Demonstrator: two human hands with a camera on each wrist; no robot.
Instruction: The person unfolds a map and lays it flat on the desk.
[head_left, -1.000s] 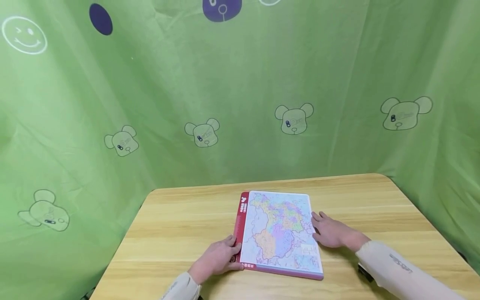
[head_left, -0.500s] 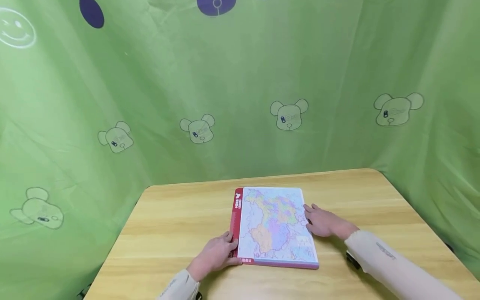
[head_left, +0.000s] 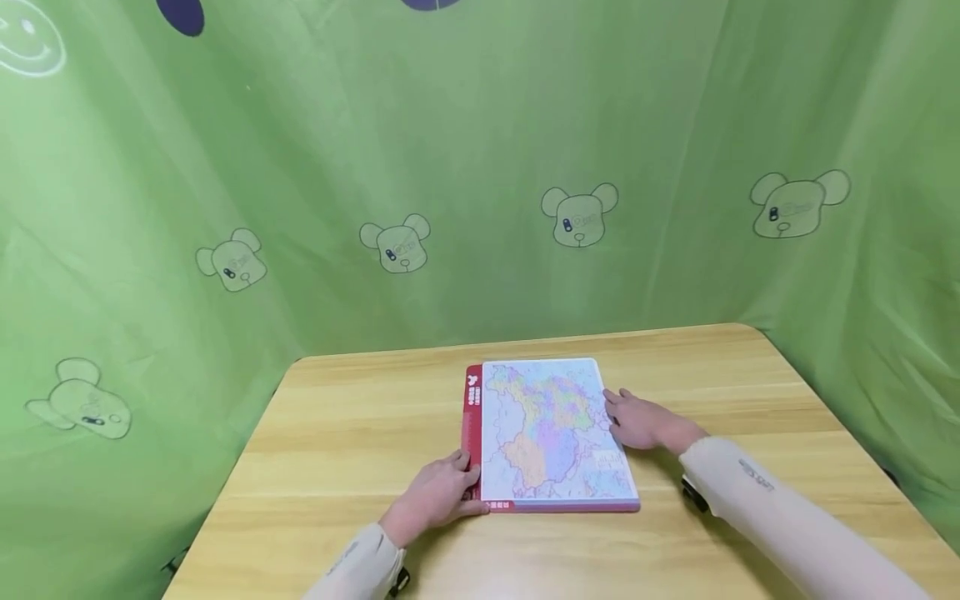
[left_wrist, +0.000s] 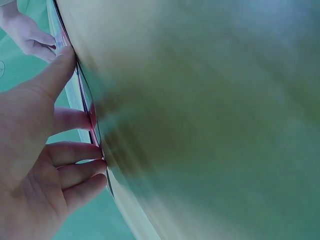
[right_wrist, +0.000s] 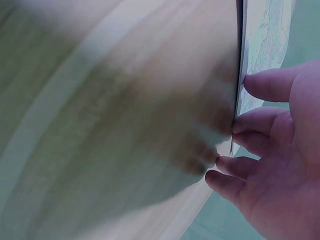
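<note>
A stack of flat map boards lies on the wooden table. On top is a white-bordered map board (head_left: 551, 433) with coloured regions. A red-edged board (head_left: 472, 408) shows beneath it along the left and front edges. My left hand (head_left: 435, 493) touches the stack's near left corner, thumb at the front edge and fingers along the left side. In the left wrist view its fingertips (left_wrist: 85, 120) meet the board edges. My right hand (head_left: 643, 421) rests against the right edge. The right wrist view shows its fairly straight fingers (right_wrist: 257, 120) touching that edge.
The light wooden table (head_left: 345, 425) has rounded far corners. Behind it and at both sides hangs a green curtain (head_left: 480, 125) printed with bear faces. Dark straps show at both wrists, below pale sleeves (head_left: 780, 500).
The stack has turned slightly counterclockwise, its near right corner swinging away from me. Both hands stay at its edges. The head view has shifted a little.
</note>
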